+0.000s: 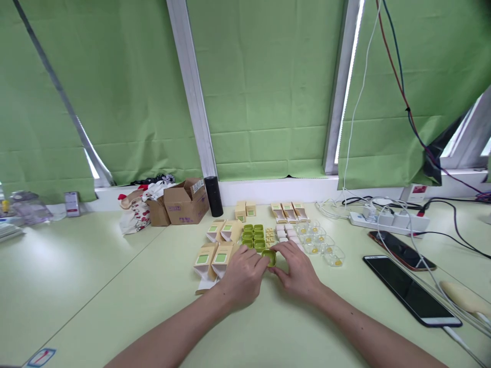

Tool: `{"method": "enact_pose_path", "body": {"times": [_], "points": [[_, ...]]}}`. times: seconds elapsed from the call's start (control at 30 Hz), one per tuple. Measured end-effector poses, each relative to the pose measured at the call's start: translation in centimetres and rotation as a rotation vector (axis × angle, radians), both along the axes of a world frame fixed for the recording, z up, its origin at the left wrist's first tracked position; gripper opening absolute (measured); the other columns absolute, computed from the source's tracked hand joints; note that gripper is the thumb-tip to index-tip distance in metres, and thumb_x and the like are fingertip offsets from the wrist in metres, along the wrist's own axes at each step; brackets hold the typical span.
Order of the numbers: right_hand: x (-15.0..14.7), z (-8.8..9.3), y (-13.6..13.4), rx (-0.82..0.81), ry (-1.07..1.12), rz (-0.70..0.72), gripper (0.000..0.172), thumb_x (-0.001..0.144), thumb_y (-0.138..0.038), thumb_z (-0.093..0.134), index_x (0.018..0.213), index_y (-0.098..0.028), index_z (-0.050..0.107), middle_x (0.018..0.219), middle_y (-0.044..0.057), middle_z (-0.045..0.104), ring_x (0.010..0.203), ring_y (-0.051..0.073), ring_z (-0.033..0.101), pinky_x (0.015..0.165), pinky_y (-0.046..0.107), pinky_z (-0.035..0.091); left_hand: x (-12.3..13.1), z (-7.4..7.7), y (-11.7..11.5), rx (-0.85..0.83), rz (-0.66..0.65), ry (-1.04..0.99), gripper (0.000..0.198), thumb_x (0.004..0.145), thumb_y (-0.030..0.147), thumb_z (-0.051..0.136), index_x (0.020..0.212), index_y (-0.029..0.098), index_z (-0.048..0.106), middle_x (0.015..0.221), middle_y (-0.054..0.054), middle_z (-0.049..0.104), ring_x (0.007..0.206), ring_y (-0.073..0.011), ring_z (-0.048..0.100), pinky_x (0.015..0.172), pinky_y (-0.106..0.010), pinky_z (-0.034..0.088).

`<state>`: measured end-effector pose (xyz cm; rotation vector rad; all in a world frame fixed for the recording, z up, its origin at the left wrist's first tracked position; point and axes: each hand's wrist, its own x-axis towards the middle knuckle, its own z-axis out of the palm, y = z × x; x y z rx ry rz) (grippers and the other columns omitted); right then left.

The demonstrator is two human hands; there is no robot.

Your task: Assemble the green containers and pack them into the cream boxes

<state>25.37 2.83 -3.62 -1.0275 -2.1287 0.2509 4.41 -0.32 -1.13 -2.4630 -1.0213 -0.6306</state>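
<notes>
Between both hands is a small green square cup, tilted with its hollow side towards me. My left hand is closed, its fingertips at the cup's left edge. My right hand grips the right side with thumb and fingers. Just beyond stand several matching green cups in two columns. Right of them lie small yellowish pieces, then whitish-pink blocks. Clear plastic containers with yellow bits in them spread to the right. Open kraft paper boxes with green labels stand beside my left hand.
More kraft boxes stand at the back. Farther left are a cardboard box, a black cylinder and a cloth bag. On the right lie a power strip, two phones and loose white cables.
</notes>
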Motion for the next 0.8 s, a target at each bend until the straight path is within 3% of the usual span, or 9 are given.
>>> {"method": "enact_pose_path", "body": {"times": [0.23,0.53,0.63,0.8], "points": [[0.2,0.1,0.1,0.044,0.206,0.01,0.036,0.092,-0.025,0.066,0.128,-0.024,0.063,0.126,0.011,0.07,0.119,0.03,0.061,0.101,0.045,0.053,-1.0,1.2,0.9,0.08,-0.04,-0.312,0.018,0.097,0.015,0.051,0.104,0.021,0.066,0.086,-0.01,0.071,0.085,-0.0276,0.06,0.074,-0.042,0.046],[0.1,0.4,-0.3,0.042,0.308,0.014,0.042,0.093,-0.028,0.062,0.135,-0.026,0.058,0.128,0.012,0.068,0.112,0.029,0.062,0.09,0.042,0.055,1.0,3.0,2.0,-0.12,-0.007,-0.421,0.038,0.094,0.006,0.051,0.125,0.022,0.064,0.111,-0.011,0.074,0.107,-0.0303,0.062,0.09,-0.047,0.056],[0.1,0.4,-0.4,0.024,0.375,0.014,0.042,0.093,-0.03,0.063,0.134,-0.025,0.056,0.124,0.012,0.068,0.105,0.028,0.063,0.086,0.04,0.054,1.5,2.8,2.3,-0.164,-0.03,-0.468,0.046,0.092,0.002,0.049,0.131,0.023,0.063,0.115,-0.011,0.072,0.113,-0.0299,0.061,0.093,-0.047,0.057],[0.1,0.5,-0.4,-0.028,0.406,-0.015,0.04,0.094,-0.034,0.062,0.132,-0.024,0.056,0.12,0.013,0.069,0.101,0.028,0.063,0.083,0.04,0.054,1.2,1.2,2.0,-0.135,-0.12,-0.56,0.054,0.095,0.004,0.051,0.144,0.027,0.054,0.137,-0.011,0.067,0.131,-0.0298,0.055,0.108,-0.052,0.054]]}}
